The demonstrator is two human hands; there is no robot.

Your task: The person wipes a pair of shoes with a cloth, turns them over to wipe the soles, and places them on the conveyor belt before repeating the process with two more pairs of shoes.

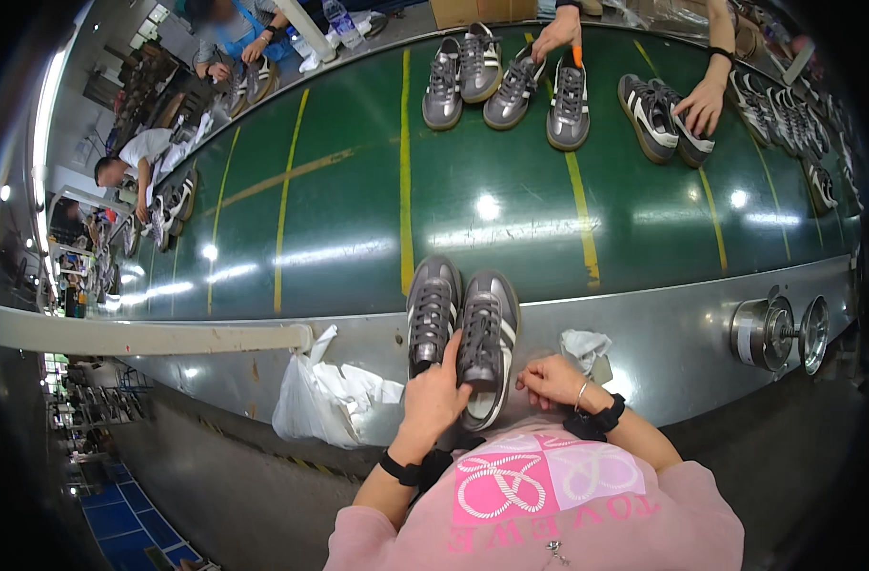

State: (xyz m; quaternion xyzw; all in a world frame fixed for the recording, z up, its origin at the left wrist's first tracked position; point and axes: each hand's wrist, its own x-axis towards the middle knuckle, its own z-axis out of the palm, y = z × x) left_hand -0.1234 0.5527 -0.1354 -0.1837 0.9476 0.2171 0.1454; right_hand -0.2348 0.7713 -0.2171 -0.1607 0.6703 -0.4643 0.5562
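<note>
Two dark grey sneakers with white stripes rest side by side in front of me, toes away, across the belt's near edge and the metal ledge. My left hand (434, 398) grips the collar of the right sneaker (488, 328). Its index finger lies between the shoes and its thumb is at the opening. The left sneaker (433, 309) stands against it, its heel partly hidden by that hand. My right hand (551, 380) is just right of the right sneaker's heel, apart from it. Its fingers are curled into a pinch; anything inside them is hidden.
A green conveyor belt (349, 224) with yellow lines runs across. At its far side, a co-worker's hands (706, 105) handle more grey sneakers (570, 109). A white plastic bag (311, 404) hangs left, crumpled paper (587, 347) lies right, and a metal spool (763, 333) is further right.
</note>
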